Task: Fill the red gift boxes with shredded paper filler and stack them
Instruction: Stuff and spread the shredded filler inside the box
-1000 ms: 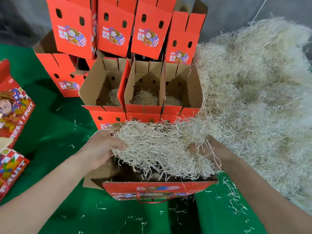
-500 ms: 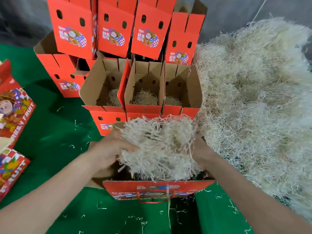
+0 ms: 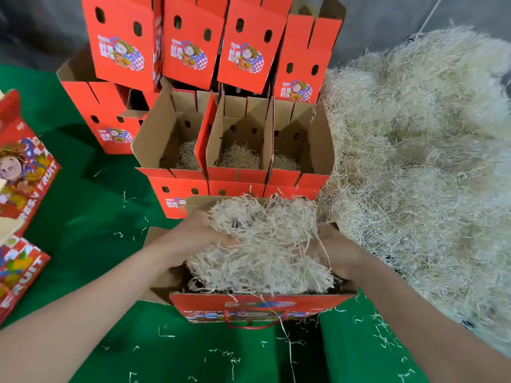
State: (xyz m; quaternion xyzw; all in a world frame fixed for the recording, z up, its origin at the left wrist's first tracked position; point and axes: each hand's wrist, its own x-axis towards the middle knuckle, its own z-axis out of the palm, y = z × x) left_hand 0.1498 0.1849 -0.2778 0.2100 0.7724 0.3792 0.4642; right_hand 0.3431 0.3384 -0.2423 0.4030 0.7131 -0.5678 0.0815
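Behind open red box [image 3: 257, 309]: three part-filled boxes [image 3: 237, 176]; filler heap [image 3: 414, 161] at right. Left hand [image 3: 193, 240], right hand [image 3: 341, 254] grip filler wad [image 3: 262, 244].

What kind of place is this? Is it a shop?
Probably a packing area: stacked red gift boxes stand beside a huge heap of shredded paper filler, and the left hand and right hand hold a clump of filler at an open box.

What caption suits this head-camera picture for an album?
Left hand and right hand hold a clump of shredded paper at the mouth of an open red gift box.
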